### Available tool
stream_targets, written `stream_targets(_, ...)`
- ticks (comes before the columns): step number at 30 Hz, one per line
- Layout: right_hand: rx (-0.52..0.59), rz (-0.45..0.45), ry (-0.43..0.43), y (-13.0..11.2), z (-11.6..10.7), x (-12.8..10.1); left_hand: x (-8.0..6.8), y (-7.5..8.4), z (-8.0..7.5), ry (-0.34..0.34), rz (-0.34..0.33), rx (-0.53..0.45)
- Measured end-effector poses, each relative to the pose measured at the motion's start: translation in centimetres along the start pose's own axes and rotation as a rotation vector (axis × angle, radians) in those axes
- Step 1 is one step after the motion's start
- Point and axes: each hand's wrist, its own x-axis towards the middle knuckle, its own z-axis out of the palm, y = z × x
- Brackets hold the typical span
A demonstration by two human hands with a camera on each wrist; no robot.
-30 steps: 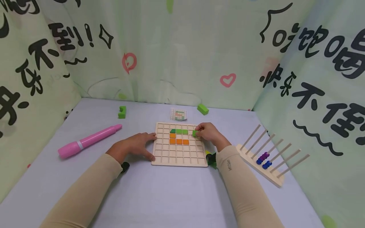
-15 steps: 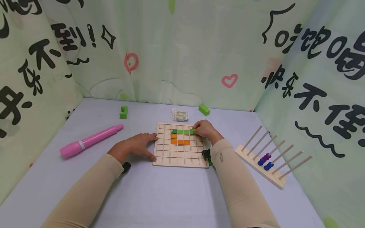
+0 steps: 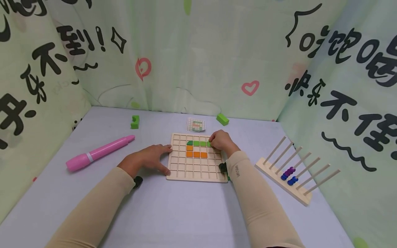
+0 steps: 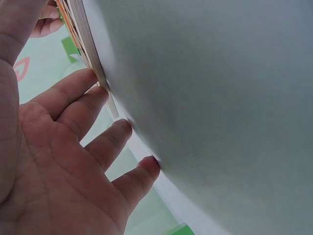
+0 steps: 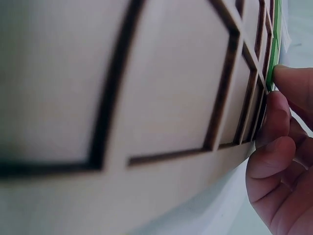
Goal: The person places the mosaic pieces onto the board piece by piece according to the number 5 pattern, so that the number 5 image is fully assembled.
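Observation:
A wooden grid board (image 3: 189, 168) lies on the white table. Its upper part holds a row with a dark green rounded tile (image 3: 189, 143) and light green tiles (image 3: 196, 143), with orange tiles (image 3: 196, 155) below. My left hand (image 3: 148, 158) rests at the board's left edge, thumb and fingers spread; in the left wrist view the fingertips (image 4: 100, 93) touch the edge. At the row's right end, my right hand (image 3: 221, 140) pinches a green tile (image 3: 209, 144), seated flush with its neighbours. The right wrist view shows the thumb against green (image 5: 272, 66); the tile is partly hidden.
A small pattern card (image 3: 196, 124) lies behind the board. Green blocks stand at the back left (image 3: 134, 122) and back right (image 3: 222, 119). A pink pen-shaped object (image 3: 100, 153) lies left; a peg rack (image 3: 283, 182) with beads stands right. Curtains enclose the table.
My right hand has carried the green tile leftward to the end of the green row and down onto the grid. The left hand has stayed on the board's edge.

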Motion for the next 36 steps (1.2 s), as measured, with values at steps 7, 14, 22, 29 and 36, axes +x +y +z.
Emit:
stream_targets(7,-0.015,-0.060,0.027,0.4,0.1,-0.5,0.1,0.3,0.1,-0.003,-0.023,-0.001)
stream_targets(14,0.115,-0.045,-0.013,1.5,-0.3,-1.9,0.3,0.3,0.4,-0.010,-0.027,-0.004)
stream_targets(22,0.159,-0.085,-0.029,3.5,-1.1,-5.7,0.3,0.6,0.4,-0.010,-0.024,-0.003)
stream_targets(29,0.110,-0.101,-0.025,5.9,-1.1,-8.1,0.4,0.5,0.4,-0.009,-0.025,-0.001)
stream_targets(36,0.046,-0.116,-0.060,7.2,-0.8,-9.8,0.6,0.0,0.4,-0.008,-0.035,0.003)
